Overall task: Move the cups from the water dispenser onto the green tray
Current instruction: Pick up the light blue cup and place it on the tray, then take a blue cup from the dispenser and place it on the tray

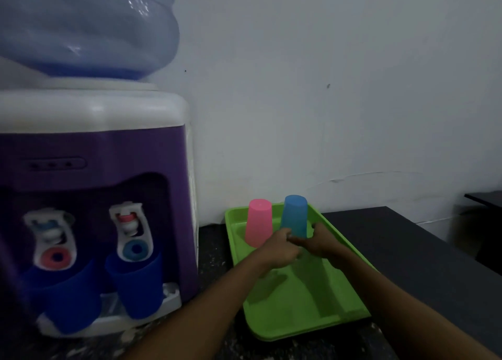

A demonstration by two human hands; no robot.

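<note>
A green tray lies on the dark counter to the right of the purple and white water dispenser. A pink cup stands upside down at the tray's far end. Beside it a light blue cup, also upside down and slightly tilted, is gripped near its rim by my left hand and my right hand, one on each side. Two dark blue cups stand on the dispenser's drip tray, one under the left tap and the other under the right tap.
A large blue water bottle sits on top of the dispenser. A white wall stands right behind the tray. The dark counter runs on to the right, with its edge and another dark surface at the far right.
</note>
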